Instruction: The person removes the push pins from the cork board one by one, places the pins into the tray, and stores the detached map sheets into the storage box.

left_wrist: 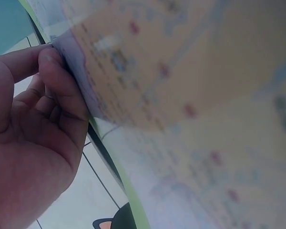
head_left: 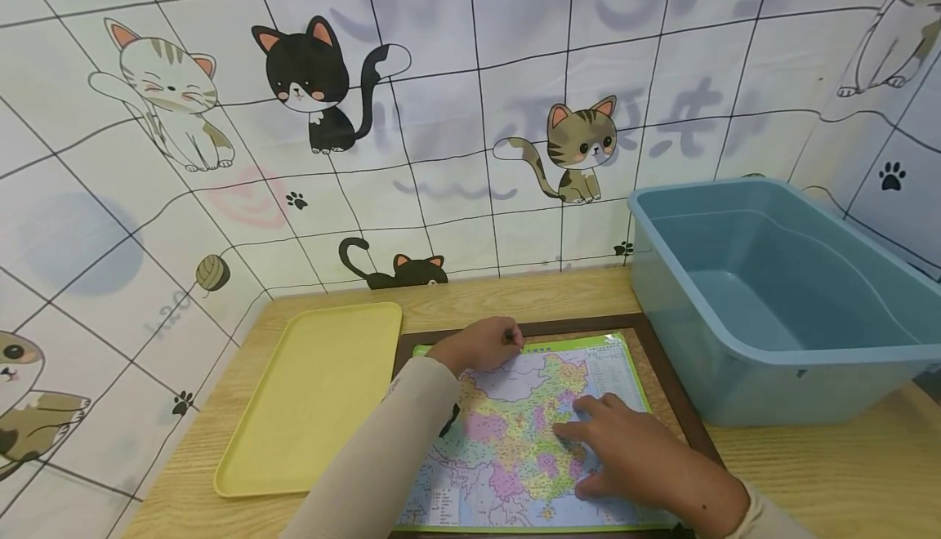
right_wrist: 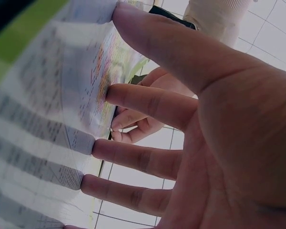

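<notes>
A colourful printed map (head_left: 507, 425) with a green border lies over a cork board (head_left: 647, 359) in a dark wooden frame. At the map's top edge my left hand (head_left: 481, 345) has its fingers curled. In the left wrist view the thumb and index fingertip of that hand (left_wrist: 43, 105) come together right at the sheet's edge; they pinch something small that they mostly hide. My right hand (head_left: 632, 445) rests on the right part of the map, fingers spread. Seen from the right wrist, the fingertips (right_wrist: 102, 145) touch the glossy sheet.
To the left of the board lies a yellow tray (head_left: 316, 392). A deep blue plastic tub (head_left: 757, 376) stands on the right, close by the frame. The wooden table (head_left: 515, 290) backs onto a wall covering (head_left: 470, 131) with cartoon cats.
</notes>
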Motion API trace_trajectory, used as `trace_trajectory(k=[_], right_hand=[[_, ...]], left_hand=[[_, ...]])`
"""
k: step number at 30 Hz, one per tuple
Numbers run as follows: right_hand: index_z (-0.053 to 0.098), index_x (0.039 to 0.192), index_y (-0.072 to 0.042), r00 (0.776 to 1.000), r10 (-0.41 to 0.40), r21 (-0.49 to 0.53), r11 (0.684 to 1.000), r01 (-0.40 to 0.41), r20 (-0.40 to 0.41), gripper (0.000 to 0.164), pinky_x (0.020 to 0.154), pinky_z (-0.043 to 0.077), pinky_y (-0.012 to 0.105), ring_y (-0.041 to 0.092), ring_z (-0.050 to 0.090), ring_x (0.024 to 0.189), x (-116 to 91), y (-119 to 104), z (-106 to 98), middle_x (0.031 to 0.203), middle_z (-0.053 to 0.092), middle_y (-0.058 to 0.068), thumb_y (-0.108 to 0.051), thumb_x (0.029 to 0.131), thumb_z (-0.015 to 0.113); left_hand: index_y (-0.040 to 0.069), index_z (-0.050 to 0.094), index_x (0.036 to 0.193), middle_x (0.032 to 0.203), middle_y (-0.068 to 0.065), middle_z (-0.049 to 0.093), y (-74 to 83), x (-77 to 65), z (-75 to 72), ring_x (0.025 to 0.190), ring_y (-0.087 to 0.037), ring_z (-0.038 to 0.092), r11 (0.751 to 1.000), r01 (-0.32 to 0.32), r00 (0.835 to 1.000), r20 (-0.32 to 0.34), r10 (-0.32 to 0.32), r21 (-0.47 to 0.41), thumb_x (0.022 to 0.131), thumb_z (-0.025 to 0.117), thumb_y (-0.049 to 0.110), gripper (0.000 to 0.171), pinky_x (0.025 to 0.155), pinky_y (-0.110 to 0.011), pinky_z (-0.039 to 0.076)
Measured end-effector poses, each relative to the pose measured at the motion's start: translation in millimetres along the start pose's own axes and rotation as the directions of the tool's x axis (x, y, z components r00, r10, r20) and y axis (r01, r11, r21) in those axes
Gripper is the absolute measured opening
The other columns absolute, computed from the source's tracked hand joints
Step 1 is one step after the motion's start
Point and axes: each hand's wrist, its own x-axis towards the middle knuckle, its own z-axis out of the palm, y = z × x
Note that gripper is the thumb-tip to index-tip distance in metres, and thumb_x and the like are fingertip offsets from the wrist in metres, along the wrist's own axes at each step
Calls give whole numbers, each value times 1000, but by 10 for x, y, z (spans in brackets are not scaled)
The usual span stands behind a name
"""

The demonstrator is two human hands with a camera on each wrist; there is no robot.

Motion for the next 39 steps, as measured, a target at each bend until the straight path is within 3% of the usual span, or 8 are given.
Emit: trace_trajectory(k=[13,39], right_hand=[[72,123,-23,1000,-11,-2,1000,11,3,64,75,55,55,38,55,119,6,-11,-15,138,57,12,-42,65,92],[71,125,-24,999,-35,2,999,35,10,65,73,55,53,39,54,121,-10,15,-10,141,55,13,-44,66,91]], left_hand=[[18,61,100,94,1,60,-15,-8,-24,74,-13,53,998,-4,1000,24,5,-55,104,55,22,8,68,-29,44],[15,64,103,79,3,56,-64,-15,-71,68,-11,52,997,-18,995,96,25,-73,104,54,23,13,63,-25,44]])
